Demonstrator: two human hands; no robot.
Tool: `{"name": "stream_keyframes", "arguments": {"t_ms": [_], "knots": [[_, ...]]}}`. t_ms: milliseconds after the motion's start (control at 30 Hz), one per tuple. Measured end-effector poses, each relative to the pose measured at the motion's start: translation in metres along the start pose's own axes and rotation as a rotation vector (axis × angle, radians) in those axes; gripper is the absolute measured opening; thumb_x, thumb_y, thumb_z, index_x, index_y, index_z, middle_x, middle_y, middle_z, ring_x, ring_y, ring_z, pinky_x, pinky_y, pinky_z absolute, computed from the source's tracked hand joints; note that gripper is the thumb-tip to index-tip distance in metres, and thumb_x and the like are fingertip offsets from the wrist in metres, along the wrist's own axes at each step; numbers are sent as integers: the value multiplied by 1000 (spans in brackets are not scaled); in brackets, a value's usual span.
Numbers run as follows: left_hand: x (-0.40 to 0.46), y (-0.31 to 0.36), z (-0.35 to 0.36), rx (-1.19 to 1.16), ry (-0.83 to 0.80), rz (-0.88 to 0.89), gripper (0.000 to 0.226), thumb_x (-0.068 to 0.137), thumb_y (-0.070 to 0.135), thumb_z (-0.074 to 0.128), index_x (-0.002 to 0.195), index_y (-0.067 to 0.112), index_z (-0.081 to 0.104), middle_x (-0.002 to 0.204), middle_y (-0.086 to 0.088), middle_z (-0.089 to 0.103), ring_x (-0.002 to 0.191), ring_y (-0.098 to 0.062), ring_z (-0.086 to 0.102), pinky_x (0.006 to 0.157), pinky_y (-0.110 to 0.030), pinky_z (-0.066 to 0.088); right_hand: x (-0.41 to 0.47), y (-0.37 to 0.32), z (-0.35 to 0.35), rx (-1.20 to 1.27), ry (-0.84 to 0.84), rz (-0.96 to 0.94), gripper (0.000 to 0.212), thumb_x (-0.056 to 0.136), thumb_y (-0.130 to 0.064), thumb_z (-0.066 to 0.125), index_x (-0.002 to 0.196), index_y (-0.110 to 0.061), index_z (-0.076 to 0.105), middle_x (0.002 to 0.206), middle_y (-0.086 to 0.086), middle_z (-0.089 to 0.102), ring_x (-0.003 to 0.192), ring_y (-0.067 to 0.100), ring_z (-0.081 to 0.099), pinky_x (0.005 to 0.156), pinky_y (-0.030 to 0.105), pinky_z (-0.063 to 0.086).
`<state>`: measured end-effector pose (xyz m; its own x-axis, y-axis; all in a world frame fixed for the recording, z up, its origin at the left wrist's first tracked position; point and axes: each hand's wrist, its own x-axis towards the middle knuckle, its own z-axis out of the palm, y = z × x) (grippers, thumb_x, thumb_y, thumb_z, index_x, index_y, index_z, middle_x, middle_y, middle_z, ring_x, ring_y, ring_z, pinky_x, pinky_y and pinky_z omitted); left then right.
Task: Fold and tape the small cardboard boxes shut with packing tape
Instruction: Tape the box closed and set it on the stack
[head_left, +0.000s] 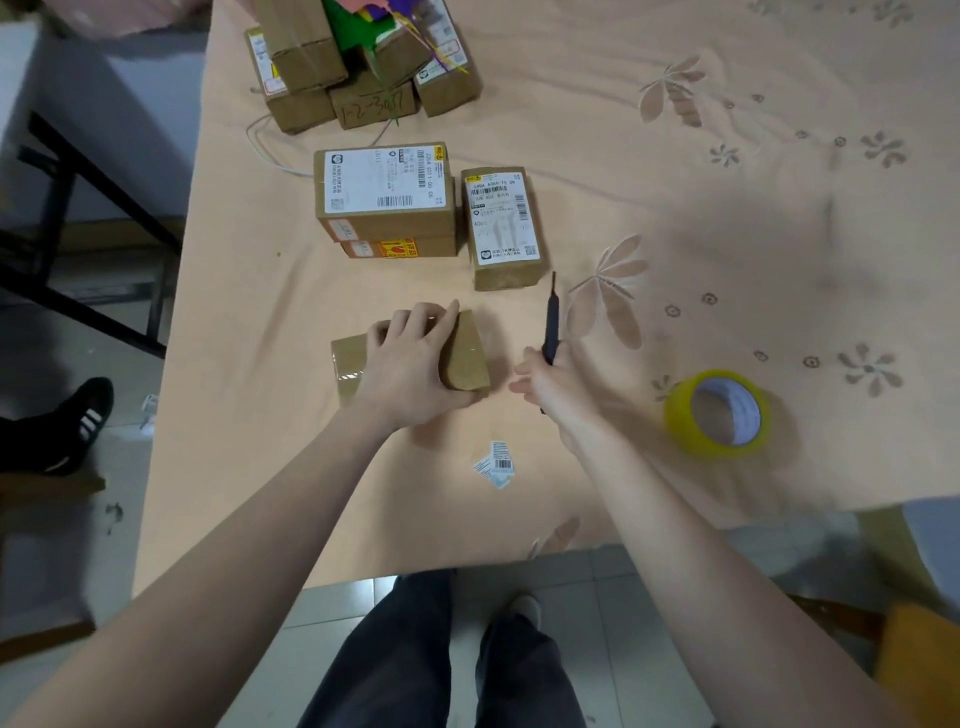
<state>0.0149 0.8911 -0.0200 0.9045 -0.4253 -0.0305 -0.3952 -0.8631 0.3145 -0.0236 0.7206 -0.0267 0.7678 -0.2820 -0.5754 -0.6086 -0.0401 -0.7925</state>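
A small brown cardboard box lies near the front of the table, with clear tape shining on its left end. My left hand rests on top of it, fingers curled over its far edge, gripping it. Just to the box's right, my right hand holds a thin dark cutter that points away from me. A roll of yellow packing tape lies on the cloth further right, untouched.
Two stacked labelled boxes and one single labelled box sit behind the hands. A pile of boxes is at the far edge. A torn barcode label lies near me. The peach tablecloth extends right. Another person's shoe is at left.
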Motion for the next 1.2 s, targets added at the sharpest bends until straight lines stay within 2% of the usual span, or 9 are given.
{"name": "stream_keyframes", "arguments": {"t_ms": [67, 167, 300, 533, 733, 833, 933, 1067, 1200], "knots": [[-3, -5, 11, 32, -44, -18, 111, 63, 67, 68, 150, 19, 19, 137, -1, 38, 123, -23, 34, 103, -37, 19, 1, 5, -1, -22, 49, 7, 14, 99, -23, 38, 100, -9, 41, 94, 9, 57, 73, 20, 58, 75, 35, 46], [-10, -11, 23, -13, -74, -63, 115, 60, 67, 71, 150, 18, 18, 140, 0, 39, 127, -24, 35, 106, -36, 20, 5, 18, -8, -420, 145, -87, 19, 99, -20, 40, 100, -4, 50, 94, 12, 50, 79, 28, 52, 62, 30, 33], [-15, -16, 30, -119, -41, -78, 113, 58, 66, 73, 147, 16, 23, 143, 1, 41, 133, -22, 33, 113, -41, 13, 14, 33, -21, -655, 234, -94, 28, 97, -16, 47, 115, 5, 49, 110, 22, 56, 105, 38, 54, 87, 42, 46], [-29, -31, 20, -225, 15, -90, 100, 74, 77, 48, 151, 21, 15, 159, 6, 13, 147, -16, 3, 115, -49, -5, 13, 40, -21, -885, 345, -105, 28, 91, -12, 55, 114, 2, 50, 124, 22, 43, 115, 40, 42, 92, 44, 37], [-55, -40, 18, -655, 389, -631, 56, 100, 25, 40, 147, 1, 21, 155, -12, 20, 144, -21, 17, 117, -29, 14, -27, 0, 41, -488, 284, -505, 32, 91, 0, 46, 121, 3, 56, 122, 18, 54, 118, 32, 46, 99, 28, 31], [-57, -29, 22, -798, 331, -742, 53, 100, 27, 40, 145, 2, 26, 148, -12, 32, 138, -21, 29, 110, -24, 23, -42, -7, 71, -356, 58, -380, 46, 97, -12, 42, 142, -3, 38, 142, 11, 47, 134, 24, 37, 110, 25, 27], [-50, -27, 23, -868, 321, -701, 28, 97, 26, 47, 112, 2, 47, 110, -15, 55, 103, -30, 52, 95, -44, 42, -40, -10, 78, -294, -41, -214, 54, 100, -19, 38, 151, -10, 22, 148, 10, 41, 135, 25, 39, 110, 33, 31], [-49, -28, 26, -773, 247, -654, 49, 92, 25, 59, 128, -1, 39, 124, -15, 53, 116, -30, 48, 98, -45, 41, -37, -9, 76, -238, -7, -148, 53, 95, -14, 43, 148, -14, 33, 136, 4, 53, 123, 20, 50, 104, 27, 38], [-51, -30, 28, -734, 225, -647, 70, 89, 29, 64, 141, 0, 28, 138, -12, 45, 128, -24, 42, 104, -42, 37, -29, -10, 72, -181, 11, -168, 39, 85, -2, 47, 116, -19, 62, 102, -2, 68, 93, 16, 62, 79, 19, 49]]}}
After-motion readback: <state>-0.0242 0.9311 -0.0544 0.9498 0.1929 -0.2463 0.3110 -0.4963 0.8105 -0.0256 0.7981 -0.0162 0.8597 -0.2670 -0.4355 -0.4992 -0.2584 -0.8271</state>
